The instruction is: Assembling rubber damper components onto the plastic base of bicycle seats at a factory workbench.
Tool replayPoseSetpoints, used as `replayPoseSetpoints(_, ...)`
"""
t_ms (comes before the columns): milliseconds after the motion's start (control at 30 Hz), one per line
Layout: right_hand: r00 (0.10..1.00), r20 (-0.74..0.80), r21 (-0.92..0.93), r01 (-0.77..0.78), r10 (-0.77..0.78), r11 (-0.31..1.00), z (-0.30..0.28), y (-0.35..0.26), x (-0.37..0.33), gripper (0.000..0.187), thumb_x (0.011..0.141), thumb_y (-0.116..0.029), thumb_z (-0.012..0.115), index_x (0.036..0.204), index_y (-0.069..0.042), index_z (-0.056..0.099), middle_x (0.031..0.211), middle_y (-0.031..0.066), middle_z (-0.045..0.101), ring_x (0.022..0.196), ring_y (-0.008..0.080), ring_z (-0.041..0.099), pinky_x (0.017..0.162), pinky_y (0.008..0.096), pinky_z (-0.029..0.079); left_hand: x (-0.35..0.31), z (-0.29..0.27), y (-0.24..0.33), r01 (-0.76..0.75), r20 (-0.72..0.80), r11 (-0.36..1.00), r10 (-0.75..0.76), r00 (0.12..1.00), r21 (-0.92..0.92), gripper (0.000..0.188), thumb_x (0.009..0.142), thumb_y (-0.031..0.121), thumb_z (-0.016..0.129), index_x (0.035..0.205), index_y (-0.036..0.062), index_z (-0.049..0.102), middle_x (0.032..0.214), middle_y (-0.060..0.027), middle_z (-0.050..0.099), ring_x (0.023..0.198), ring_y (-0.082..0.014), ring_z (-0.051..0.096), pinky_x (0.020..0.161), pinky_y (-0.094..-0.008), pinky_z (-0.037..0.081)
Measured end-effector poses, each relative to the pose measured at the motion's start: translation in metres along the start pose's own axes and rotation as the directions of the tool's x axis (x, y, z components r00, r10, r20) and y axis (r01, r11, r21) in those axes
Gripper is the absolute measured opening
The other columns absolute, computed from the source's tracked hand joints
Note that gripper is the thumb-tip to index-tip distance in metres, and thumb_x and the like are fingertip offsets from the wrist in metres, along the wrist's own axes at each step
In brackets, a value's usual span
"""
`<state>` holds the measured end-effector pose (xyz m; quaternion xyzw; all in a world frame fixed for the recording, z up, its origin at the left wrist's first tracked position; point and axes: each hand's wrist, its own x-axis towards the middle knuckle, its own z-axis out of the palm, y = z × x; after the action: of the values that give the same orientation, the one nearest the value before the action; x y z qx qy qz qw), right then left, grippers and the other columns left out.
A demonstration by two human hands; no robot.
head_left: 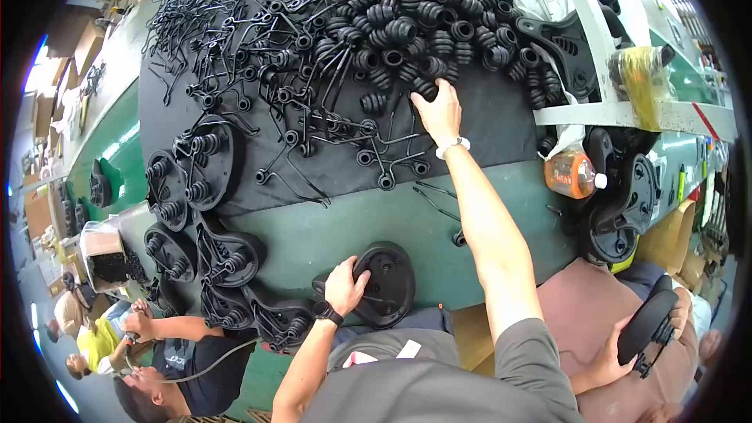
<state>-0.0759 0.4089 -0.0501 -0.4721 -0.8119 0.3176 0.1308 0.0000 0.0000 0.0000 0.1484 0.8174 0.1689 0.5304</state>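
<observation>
My left hand (345, 290) grips the edge of an upturned black bicycle saddle (389, 286), thumb on its underside. The saddle lies at the table's near edge, right in front of me. My right arm is stretched out to the heap of thick black coil springs (399, 31). At the heap's near edge, my right hand (440, 113) has thumb and fingers closed around one coil spring (424, 88). Left of that hand lie loose bent wire parts with looped ends (368, 141).
Several upturned saddles fitted with springs (227, 258) crowd the left. A white frame bar (619, 115) and an orange drink bottle (570, 174) stand at the right. One co-worker (184, 368) holds a tool at lower left; another (627, 352) handles a saddle at lower right.
</observation>
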Motion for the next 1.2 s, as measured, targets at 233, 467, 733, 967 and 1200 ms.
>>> replayPoseSetpoints(233, 0.979, 0.200, 0.562, -0.152, 0.045, 0.813, -0.035, -0.045, -0.102, 0.049, 0.077, -0.018, 0.088, 0.117, 0.000, 0.066, 0.100, 0.0057, 0.070, 0.092, 0.0159, 0.066, 0.088, 0.0321, 0.054, 0.029, -0.044, 0.084, -0.483, -0.500, 0.585, 0.147, 0.853, -0.652, 0.058, 0.102, 0.025, 0.066, 0.149, 0.0000, 0.044, 0.142, -0.0212, 0.057, 0.124, -0.0274, 0.059, 0.105, -0.0370, 0.048)
replayPoseSetpoints(467, 0.863, 0.451, 0.505, -0.036, -0.228, 0.862, -0.071, -0.058, -0.081, 0.034, 0.085, -0.002, 0.072, 0.118, -0.003, 0.065, 0.111, 0.0084, 0.066, 0.100, 0.0191, 0.067, 0.088, 0.0362, 0.056, 0.040, -0.062, 0.118, -0.586, -0.568, 0.500, 0.210, 0.796, -0.638, 0.062, 0.096, 0.015, 0.074, 0.148, 0.0007, 0.043, 0.132, -0.0131, 0.062, 0.118, -0.0213, 0.061, 0.103, -0.0345, 0.048)
replayPoseSetpoints(733, 0.759, 0.030, -0.536, 0.562, -0.651, 0.630, -0.021, -0.007, 0.053, 0.030, 0.084, -0.017, 0.076, 0.113, -0.012, 0.069, 0.129, 0.0139, 0.057, 0.115, 0.0358, 0.056, 0.096, 0.0466, 0.050, -0.015, -0.058, 0.084, -0.684, -0.703, 0.686, 0.358, 0.614, -0.248, 0.057, 0.080, 0.010, 0.085, 0.129, 0.0011, 0.057, 0.133, -0.0180, 0.061, 0.116, -0.0299, 0.063, 0.100, -0.0370, 0.051)
replayPoseSetpoints(967, 0.958, 0.218, 0.555, 0.033, -0.184, 0.831, -0.060, -0.042, -0.157, 0.035, 0.087, -0.004, 0.074, 0.114, -0.003, 0.052, 0.102, 0.0079, 0.059, 0.091, 0.0168, 0.059, 0.080, 0.0323, 0.051, -0.075, -0.008, 0.006, -0.538, -0.576, 0.801, 0.318, 0.754, -0.262, 0.055, 0.079, 0.011, 0.083, 0.128, 0.0025, 0.058, 0.129, -0.0203, 0.062, 0.118, -0.0366, 0.063, 0.101, -0.0404, 0.052)
replayPoseSetpoints(1200, 0.762, 0.427, 0.125, 0.483, -0.486, 0.867, -0.078, 0.002, -0.328, 0.051, 0.070, -0.014, 0.086, 0.115, -0.003, 0.065, 0.114, 0.0140, 0.067, 0.103, 0.0351, 0.061, 0.093, 0.0438, 0.053, -0.102, 0.071, -0.029, -0.634, -0.202, 0.767, 0.639, 0.742, 0.100, 0.050, 0.083, 0.020, 0.080, 0.127, 0.0052, 0.061, 0.135, -0.0152, 0.060, 0.121, -0.0344, 0.061, 0.100, -0.0425, 0.053)
